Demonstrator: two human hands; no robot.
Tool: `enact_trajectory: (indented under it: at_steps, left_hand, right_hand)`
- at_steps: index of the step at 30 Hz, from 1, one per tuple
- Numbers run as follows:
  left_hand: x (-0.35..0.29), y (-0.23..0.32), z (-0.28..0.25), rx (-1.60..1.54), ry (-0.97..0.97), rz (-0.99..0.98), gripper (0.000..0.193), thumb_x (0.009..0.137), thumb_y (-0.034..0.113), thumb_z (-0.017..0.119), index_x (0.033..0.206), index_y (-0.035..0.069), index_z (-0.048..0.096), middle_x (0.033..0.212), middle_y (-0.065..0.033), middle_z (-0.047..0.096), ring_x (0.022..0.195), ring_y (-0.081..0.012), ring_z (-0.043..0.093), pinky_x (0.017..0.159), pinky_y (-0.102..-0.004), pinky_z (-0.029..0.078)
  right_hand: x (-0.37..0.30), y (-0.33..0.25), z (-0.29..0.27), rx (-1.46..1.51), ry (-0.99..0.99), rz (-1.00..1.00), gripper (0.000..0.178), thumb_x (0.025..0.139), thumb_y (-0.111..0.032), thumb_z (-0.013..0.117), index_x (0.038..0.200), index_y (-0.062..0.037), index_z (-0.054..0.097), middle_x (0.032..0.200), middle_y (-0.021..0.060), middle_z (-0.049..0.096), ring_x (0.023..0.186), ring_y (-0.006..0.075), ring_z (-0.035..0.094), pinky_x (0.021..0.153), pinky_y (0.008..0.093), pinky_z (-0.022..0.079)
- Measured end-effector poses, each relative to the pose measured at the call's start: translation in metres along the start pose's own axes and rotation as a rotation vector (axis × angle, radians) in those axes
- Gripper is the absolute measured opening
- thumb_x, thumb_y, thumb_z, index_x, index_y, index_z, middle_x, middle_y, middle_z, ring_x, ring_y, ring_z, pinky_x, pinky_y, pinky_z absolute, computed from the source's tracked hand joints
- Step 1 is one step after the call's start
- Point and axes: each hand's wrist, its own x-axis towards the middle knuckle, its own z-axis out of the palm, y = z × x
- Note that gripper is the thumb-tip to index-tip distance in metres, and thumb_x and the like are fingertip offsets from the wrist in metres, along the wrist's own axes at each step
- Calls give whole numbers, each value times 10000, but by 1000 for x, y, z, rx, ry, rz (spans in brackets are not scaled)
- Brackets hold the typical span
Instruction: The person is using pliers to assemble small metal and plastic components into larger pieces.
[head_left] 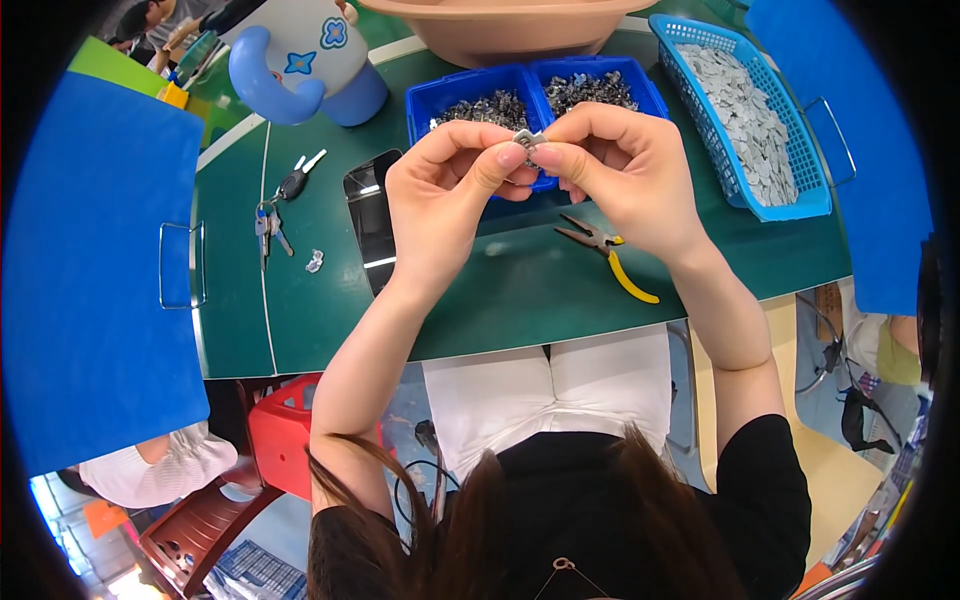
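Observation:
My left hand (450, 185) and my right hand (630, 170) meet above the near side of two blue bins. Thumbs and fingertips of both pinch one small silvery metal piece (527, 140), partly hidden by the fingers. Behind the hands, the left blue bin (425, 98) and the right blue bin (648, 92) hold many small dark metal parts. Yellow-handled pliers (610, 250) lie on the green table just below my right hand, jaws pointing left. Beside my left wrist rests a black phone (365, 215), partly covered by the hand.
A light blue basket (735, 165) of flat grey metal pieces stands at right. A tan basin (510, 30) and a white-and-blue mug (350, 85) are at the back. Keys (280, 210) and a small clear bit (315, 261) lie left. Blue panels (100, 260) flank the table (480, 320).

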Motion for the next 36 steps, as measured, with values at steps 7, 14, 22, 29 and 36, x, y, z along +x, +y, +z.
enact_trajectory:
  at_steps: [7,14,22,29,36]
  left_hand:
    - [1,-6,-2,-40,-18,-12,137,850,99,634,912,-19,603,821,-69,631,716,-114,610,605,-238,542]
    - [4,-5,-2,-8,-33,-39,132,857,104,627,907,-16,606,806,-63,625,698,-110,607,618,-229,531]
    - [-11,19,-5,249,9,411,58,789,-19,652,827,-25,608,794,-75,622,699,-124,598,624,-235,500]
    - [-64,55,4,618,-84,785,154,653,-110,681,766,-33,610,798,-140,622,689,-190,622,601,-243,487]
    - [-109,77,-11,744,-138,904,186,648,-112,669,783,4,615,810,-130,636,662,-188,637,562,-238,498]
  right_hand:
    - [0,0,-2,-183,1,-12,85,817,-63,647,797,15,621,699,6,583,604,44,511,535,169,412]
    - [0,-8,-10,-178,-57,129,95,812,-86,642,857,-3,631,750,19,589,660,65,526,593,187,427]
    - [-106,-7,-15,-1255,11,-125,528,731,-287,707,1144,-11,528,1073,118,524,999,264,491,854,363,383]
    - [-119,30,-15,-1356,-31,-62,595,755,-310,672,1219,5,472,1137,143,477,1042,310,442,871,396,362]
    - [-116,24,-13,-1368,-176,-30,449,747,-172,670,1115,34,515,1075,153,515,991,313,471,831,379,403]
